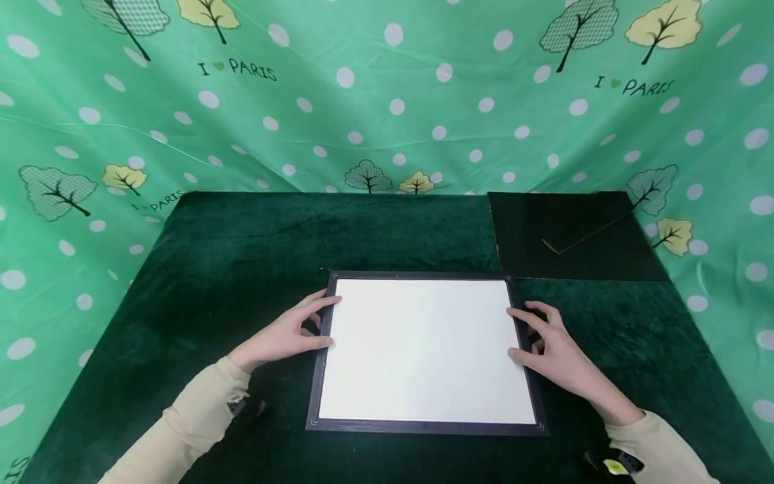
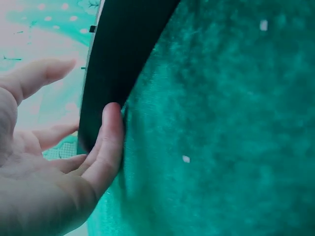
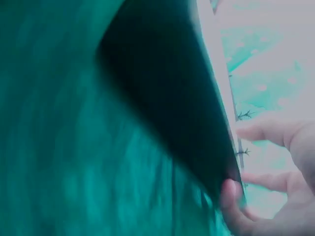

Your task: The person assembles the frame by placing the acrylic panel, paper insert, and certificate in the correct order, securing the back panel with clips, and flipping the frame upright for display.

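1. Our head view looks forward and down over the whole tabletop (image 1: 242,235).
2. Our wrist views sit very near the frame (image 1: 317,376), one at each side edge.
3. All three share that frame's dark border.
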Tool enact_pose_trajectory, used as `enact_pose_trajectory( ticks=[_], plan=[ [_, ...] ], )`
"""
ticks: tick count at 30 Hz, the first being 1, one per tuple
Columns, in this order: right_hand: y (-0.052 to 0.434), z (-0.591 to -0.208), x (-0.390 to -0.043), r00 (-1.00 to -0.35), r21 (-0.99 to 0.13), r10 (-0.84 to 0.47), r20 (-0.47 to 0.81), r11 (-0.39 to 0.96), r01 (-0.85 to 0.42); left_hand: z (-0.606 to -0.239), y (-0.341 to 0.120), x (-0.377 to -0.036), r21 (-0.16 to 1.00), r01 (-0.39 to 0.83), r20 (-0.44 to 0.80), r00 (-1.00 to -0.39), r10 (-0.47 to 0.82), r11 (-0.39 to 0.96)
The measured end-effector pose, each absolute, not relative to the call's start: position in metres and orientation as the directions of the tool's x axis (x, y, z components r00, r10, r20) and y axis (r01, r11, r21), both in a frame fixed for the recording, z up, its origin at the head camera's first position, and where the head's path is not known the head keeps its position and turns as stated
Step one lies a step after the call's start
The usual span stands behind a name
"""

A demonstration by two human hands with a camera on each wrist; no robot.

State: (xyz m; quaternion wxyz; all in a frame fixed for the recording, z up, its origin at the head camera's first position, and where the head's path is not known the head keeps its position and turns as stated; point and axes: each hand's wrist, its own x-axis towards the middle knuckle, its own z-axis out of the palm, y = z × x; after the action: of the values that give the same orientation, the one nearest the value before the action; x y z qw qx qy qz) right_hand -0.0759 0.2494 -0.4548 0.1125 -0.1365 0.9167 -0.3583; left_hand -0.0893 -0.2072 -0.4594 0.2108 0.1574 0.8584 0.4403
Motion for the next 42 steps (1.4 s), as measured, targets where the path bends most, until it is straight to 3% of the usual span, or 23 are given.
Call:
enact_pose_trajectory(
  ticks=[26, 42],
  plan=[
    [0.234, -0.458, -0.092, -0.912, -0.774, -0.409, -0.037, 0.589, -0.233, -0.460, -0.223, -0.105, 0.773, 0.112, -0.169, -0.912, 0.373, 0.625],
    [0.230, -0.456, -0.148, -0.919, -0.762, -0.392, -0.052, 0.610, -0.217, -0.449, -0.223, -0.153, 0.723, 0.053, -0.321, -0.857, 0.403, 0.689]
  ],
)
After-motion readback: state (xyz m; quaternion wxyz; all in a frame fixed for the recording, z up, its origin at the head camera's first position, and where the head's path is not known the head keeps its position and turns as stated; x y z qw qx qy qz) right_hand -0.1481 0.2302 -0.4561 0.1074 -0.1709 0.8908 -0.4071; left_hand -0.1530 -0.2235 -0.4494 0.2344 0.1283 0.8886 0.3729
